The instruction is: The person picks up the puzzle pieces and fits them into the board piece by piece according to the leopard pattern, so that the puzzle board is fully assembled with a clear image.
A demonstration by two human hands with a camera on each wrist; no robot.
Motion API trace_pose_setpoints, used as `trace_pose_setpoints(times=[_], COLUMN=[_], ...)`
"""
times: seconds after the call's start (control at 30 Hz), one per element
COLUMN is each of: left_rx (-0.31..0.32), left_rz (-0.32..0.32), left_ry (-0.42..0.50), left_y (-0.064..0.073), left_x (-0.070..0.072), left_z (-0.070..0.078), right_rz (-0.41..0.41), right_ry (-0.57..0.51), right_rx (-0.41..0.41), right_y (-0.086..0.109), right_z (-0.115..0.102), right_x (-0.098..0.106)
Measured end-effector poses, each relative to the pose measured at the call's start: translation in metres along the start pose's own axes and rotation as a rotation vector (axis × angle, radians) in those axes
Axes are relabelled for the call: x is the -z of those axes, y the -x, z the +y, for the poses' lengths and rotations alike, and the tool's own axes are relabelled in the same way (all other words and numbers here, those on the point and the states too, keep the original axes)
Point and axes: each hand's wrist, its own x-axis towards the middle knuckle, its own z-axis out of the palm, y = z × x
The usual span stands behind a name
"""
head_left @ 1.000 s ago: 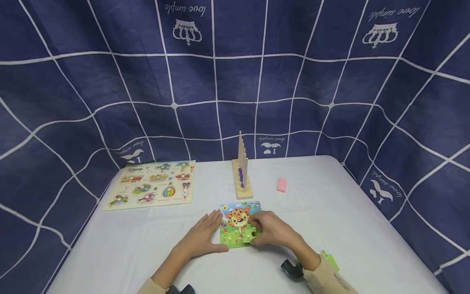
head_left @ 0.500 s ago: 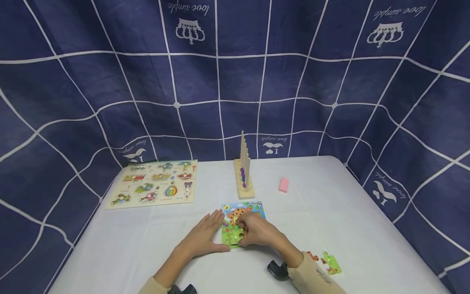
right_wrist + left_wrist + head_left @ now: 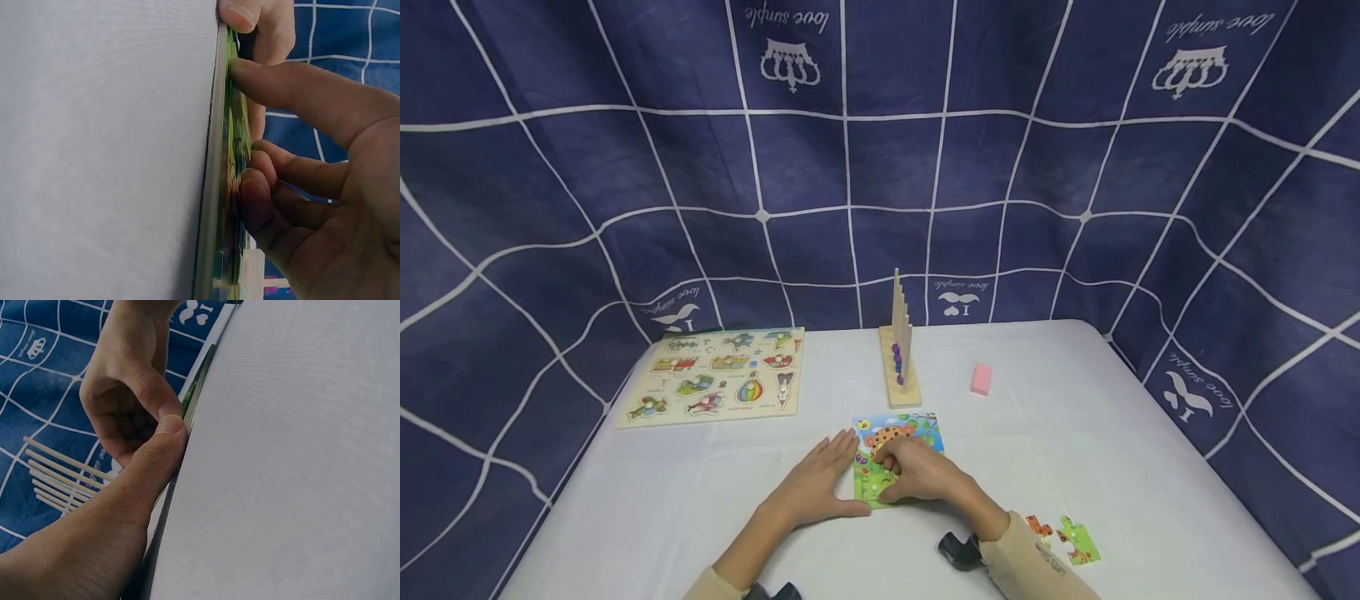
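Note:
A leopard picture jigsaw puzzle (image 3: 929, 427) lies flat on the white table, partly covered by the right hand. My left hand (image 3: 820, 482) rests along its left side, fingers straight, with the thumb at the near edge. Over the lower half of the picture, my right hand (image 3: 925, 472) has curled fingers and pinches a green puzzle piece (image 3: 887, 481) between thumb and fingertips. From the right wrist view, the piece sits low against the puzzle's layered edge (image 3: 215, 125), with the right thumb just beside the left one.
Loose puzzle pieces (image 3: 1080, 538) lie right of the right forearm. Behind the puzzle stands a wooden peg stand (image 3: 904, 396) with upright rods and purple beads. A pink block (image 3: 981, 378) lies to its right. A vehicle knob puzzle board (image 3: 715, 404) sits at the back left.
My right hand has carried the green piece leftward over the picture and lowered it there. Its forearm has uncovered the loose pieces at right. The left hand stays at the puzzle's left side.

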Motion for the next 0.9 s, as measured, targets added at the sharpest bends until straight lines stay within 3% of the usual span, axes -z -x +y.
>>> trace_pose_setpoints(times=[0.9], left_rx=[-0.010], left_rz=[0.008], left_ry=[-0.012], left_y=[-0.0002], left_x=[-0.0008], left_z=[0.0004], right_rz=[0.009], right_ry=[0.016], right_rx=[0.041], right_y=[0.0009], right_z=[-0.0002], right_x=[-0.0030])
